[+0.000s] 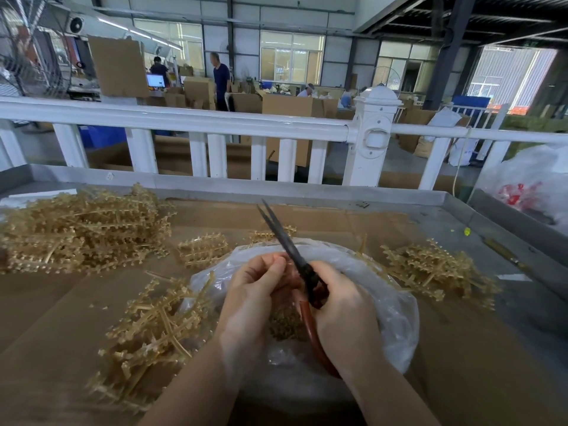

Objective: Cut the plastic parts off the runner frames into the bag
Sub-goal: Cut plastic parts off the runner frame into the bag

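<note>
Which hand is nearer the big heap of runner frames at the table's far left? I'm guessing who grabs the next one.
Left. The left hand is over the bag, on the side towards the heap; the right hand, gripping the scissors, sits farther away.

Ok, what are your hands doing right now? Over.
Right hand grips scissors, blades slightly open. Left hand pinches something small, unclear. Bag underneath holds cut parts. Nothing blocking.

My desk (479,241) has a raised metal rim and flattened cardboard (307,219) over its top. Beyond it I note a white railing (196,123) with a capped post (373,130). Behind stand cardboard boxes (292,107), a lit monitor (155,80) and a standing person (222,81).
</note>
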